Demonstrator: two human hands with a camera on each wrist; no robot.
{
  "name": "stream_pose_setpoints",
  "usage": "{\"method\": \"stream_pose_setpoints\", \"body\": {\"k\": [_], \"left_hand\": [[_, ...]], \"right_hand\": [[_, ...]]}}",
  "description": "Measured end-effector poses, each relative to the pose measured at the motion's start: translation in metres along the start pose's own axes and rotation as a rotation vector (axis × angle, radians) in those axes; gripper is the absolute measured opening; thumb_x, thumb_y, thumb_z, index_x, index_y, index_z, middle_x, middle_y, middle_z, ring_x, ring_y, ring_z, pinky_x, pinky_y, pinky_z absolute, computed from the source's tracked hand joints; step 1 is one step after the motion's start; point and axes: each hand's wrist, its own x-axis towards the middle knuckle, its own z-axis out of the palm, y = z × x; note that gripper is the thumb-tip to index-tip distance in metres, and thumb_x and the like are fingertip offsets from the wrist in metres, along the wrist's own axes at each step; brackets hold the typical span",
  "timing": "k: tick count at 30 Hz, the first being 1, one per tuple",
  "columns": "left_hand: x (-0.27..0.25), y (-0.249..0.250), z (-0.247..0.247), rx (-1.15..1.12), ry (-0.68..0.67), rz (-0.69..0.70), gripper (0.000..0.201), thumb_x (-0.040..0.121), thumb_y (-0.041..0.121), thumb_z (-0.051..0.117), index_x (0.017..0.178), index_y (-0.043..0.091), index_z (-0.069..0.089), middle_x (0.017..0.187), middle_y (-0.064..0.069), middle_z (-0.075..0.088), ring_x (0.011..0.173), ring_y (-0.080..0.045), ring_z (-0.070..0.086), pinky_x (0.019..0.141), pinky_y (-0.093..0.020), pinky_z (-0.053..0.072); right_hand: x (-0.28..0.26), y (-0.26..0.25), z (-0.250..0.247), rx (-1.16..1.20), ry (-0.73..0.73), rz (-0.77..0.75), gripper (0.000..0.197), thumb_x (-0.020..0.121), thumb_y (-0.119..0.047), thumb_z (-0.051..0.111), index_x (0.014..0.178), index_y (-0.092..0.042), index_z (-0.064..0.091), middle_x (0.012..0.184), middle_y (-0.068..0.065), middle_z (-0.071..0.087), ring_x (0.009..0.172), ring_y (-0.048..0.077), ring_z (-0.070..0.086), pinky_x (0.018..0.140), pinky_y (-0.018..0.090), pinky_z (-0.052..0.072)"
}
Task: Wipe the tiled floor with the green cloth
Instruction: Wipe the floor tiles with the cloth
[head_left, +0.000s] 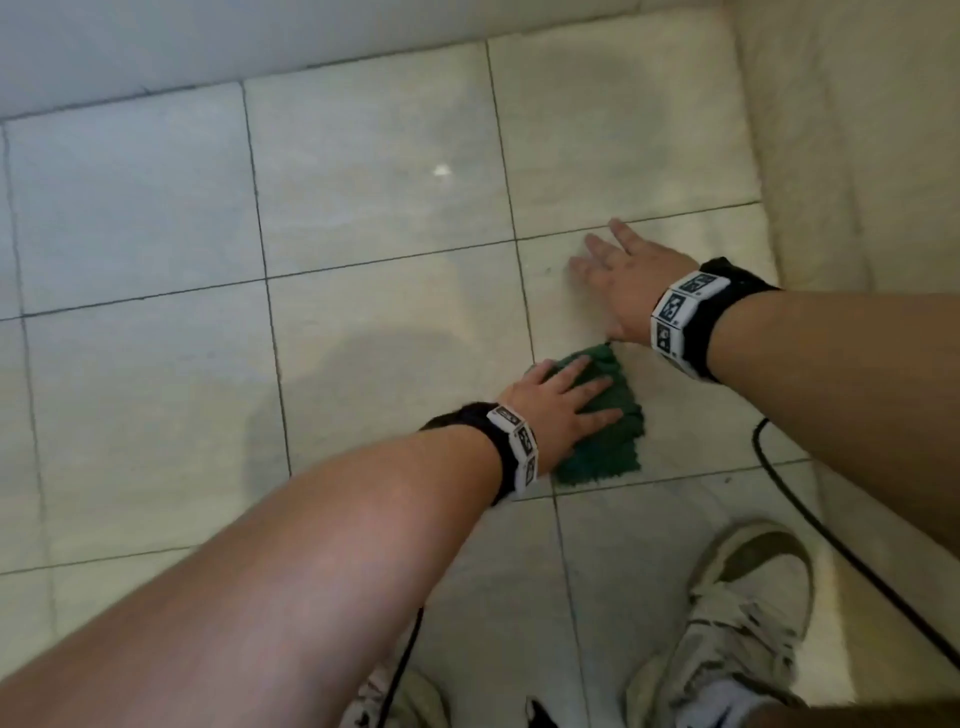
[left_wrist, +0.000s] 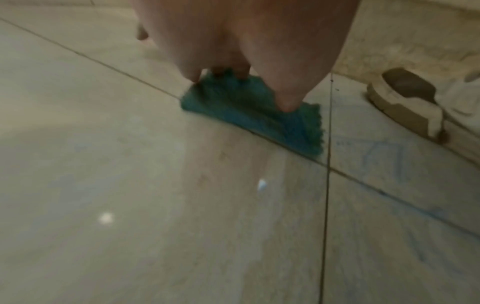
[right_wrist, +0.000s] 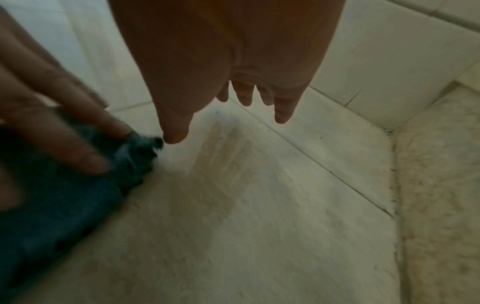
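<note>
Down on the tiled floor (head_left: 363, 208), the green cloth (head_left: 602, 447) lies bunched under the left hand (head_left: 550, 405), whose straight, spread fingers (head_left: 597, 387) press it flat without curling round it. Soft, light and limp, it will likely slide best under a flat palm on its middle. The right hand (head_left: 623, 291) rests splayed on bare tile just beside it, holding nothing.

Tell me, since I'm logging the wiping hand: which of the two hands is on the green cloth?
The left hand, fingers flat on the green cloth. The right hand is spread over bare tile beyond it.
</note>
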Motion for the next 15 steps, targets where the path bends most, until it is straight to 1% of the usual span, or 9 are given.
{"method": "stream_pose_setpoints", "body": {"k": [1,3,4,6,8,10,11,13,15], "left_hand": [[-0.009,-0.003,-0.012,-0.03,-0.018,-0.057,0.076,0.098,0.035,0.051,0.158,0.035,0.004,0.166,-0.005,-0.005,0.151,-0.034,-0.009,0.121,-0.053,0.006],[-0.034,-0.007,-0.039,-0.093,-0.079,-0.189,0.086,0.094,0.023,0.056,0.158,0.032,-0.001,0.165,-0.007,-0.006,0.15,-0.036,-0.011,0.122,-0.053,0.003],[-0.048,-0.008,-0.053,-0.111,-0.12,-0.243,0.092,0.091,0.019,0.059,0.158,0.03,-0.004,0.165,-0.008,-0.006,0.15,-0.037,-0.011,0.122,-0.053,0.003],[-0.079,-0.006,-0.082,-0.139,-0.204,-0.302,0.099,0.087,0.016,0.062,0.157,0.028,-0.007,0.165,-0.01,-0.005,0.15,-0.037,-0.009,0.121,-0.054,0.004],[-0.11,0.0,-0.111,-0.159,-0.257,-0.312,0.099,0.087,0.018,0.063,0.157,0.027,-0.006,0.165,-0.009,-0.003,0.15,-0.037,-0.007,0.122,-0.053,0.005],[-0.143,0.008,-0.144,-0.198,-0.27,-0.308,0.094,0.09,0.017,0.06,0.158,0.028,-0.004,0.165,-0.009,0.0,0.151,-0.036,-0.006,0.122,-0.052,0.005],[-0.158,0.013,-0.16,-0.215,-0.259,-0.309,0.091,0.091,0.015,0.057,0.158,0.028,-0.003,0.165,-0.009,0.002,0.151,-0.035,-0.004,0.122,-0.052,0.005],[-0.186,0.024,-0.191,-0.224,-0.246,-0.299,0.09,0.09,0.013,0.056,0.158,0.027,-0.001,0.165,-0.009,0.006,0.151,-0.035,-0.002,0.122,-0.051,0.007],[-0.211,0.035,-0.218,-0.224,-0.24,-0.292,0.09,0.089,0.013,0.056,0.158,0.027,0.0,0.164,-0.009,0.01,0.151,-0.034,0.001,0.122,-0.051,0.009]], "right_hand": [[-0.007,0.001,-0.006,0.006,-0.027,0.0,0.1,0.091,-0.04,0.066,0.159,-0.02,-0.004,0.167,0.007,-0.007,0.152,0.034,-0.009,0.123,0.046,0.017],[-0.029,-0.001,-0.021,0.031,-0.087,-0.003,0.098,0.092,-0.033,0.066,0.159,-0.02,-0.004,0.167,0.008,-0.006,0.152,0.034,-0.008,0.123,0.046,0.018],[-0.043,-0.003,-0.03,0.043,-0.114,-0.002,0.097,0.093,-0.031,0.066,0.159,-0.019,-0.004,0.167,0.008,-0.006,0.152,0.034,-0.007,0.122,0.046,0.019],[-0.071,-0.01,-0.049,0.083,-0.159,-0.01,0.097,0.092,-0.028,0.067,0.159,-0.019,-0.002,0.167,0.008,-0.004,0.153,0.033,-0.006,0.121,0.047,0.022],[-0.101,-0.014,-0.069,0.12,-0.205,-0.008,0.104,0.087,-0.028,0.072,0.159,-0.021,-0.002,0.167,0.007,-0.002,0.153,0.033,-0.005,0.121,0.048,0.024],[-0.134,-0.017,-0.092,0.14,-0.228,-0.019,0.11,0.082,-0.032,0.077,0.159,-0.02,-0.001,0.167,0.007,0.005,0.153,0.033,-0.002,0.12,0.048,0.025],[-0.152,-0.017,-0.104,0.144,-0.232,-0.016,0.104,0.084,-0.032,0.075,0.159,-0.02,0.004,0.166,0.008,0.01,0.152,0.033,0.0,0.119,0.049,0.027],[-0.189,-0.018,-0.131,0.189,-0.26,0.027,0.084,0.091,-0.026,0.066,0.157,-0.018,0.014,0.163,0.008,0.02,0.152,0.032,0.003,0.115,0.051,0.033],[-0.225,-0.019,-0.155,0.234,-0.277,0.061,0.075,0.095,-0.023,0.061,0.156,-0.018,0.018,0.161,0.007,0.023,0.152,0.031,0.006,0.114,0.051,0.034]]}}
